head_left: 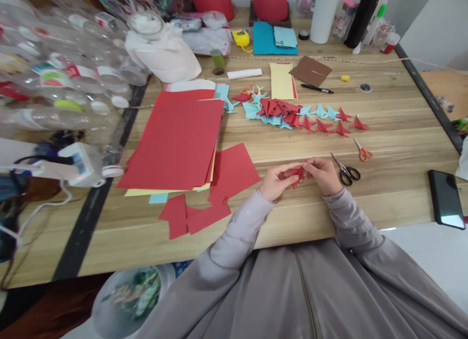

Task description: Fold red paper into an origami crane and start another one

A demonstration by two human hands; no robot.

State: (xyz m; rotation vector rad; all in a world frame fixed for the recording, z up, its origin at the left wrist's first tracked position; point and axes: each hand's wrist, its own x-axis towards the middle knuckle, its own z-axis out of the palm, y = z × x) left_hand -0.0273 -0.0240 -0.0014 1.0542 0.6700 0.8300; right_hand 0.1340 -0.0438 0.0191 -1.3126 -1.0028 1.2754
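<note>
Between my two hands is a small folded piece of red paper (300,172), partly hidden by the fingers. My left hand (277,181) is closed on its left side, and my right hand (321,174) pinches its upper right end. Beyond the hands lie finished paper cranes, among them a red crane (322,126) and a light blue crane (320,110), in rows and a heap. Black-handled scissors (347,172) rest just right of my right hand, with small orange-handled scissors (363,151) behind them.
A stack of red paper sheets (179,139) covers the left, with red paper scraps (178,217) in front. A phone (446,197) lies at the right edge. Plastic bottles (84,78) crowd the far left. A black pen (317,88) and yellow paper (281,81) lie farther back.
</note>
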